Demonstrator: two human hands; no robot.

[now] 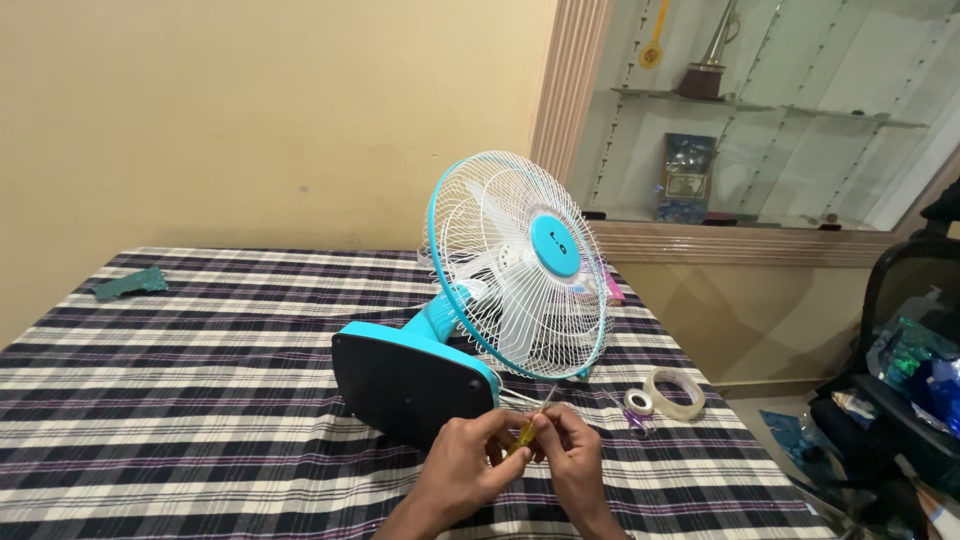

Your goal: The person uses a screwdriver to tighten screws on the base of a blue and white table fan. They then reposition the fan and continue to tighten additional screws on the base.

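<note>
You are pinching the yellow-handled screwdriver [527, 428] between left hand [470, 462] and right hand [572, 450], just below the tipped fan [500, 290]; keeping the shaft steady seems wise

screwdriver [528, 428] handle mostly hidden by fingers [500, 425], forearms cut off at bottom edge, shelf objects blurred

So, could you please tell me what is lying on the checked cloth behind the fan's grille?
Past the fan, a pink object peeks out beside the grille on the checked cloth. Most of it is hidden by the grille, so what it is cannot be told.
</note>
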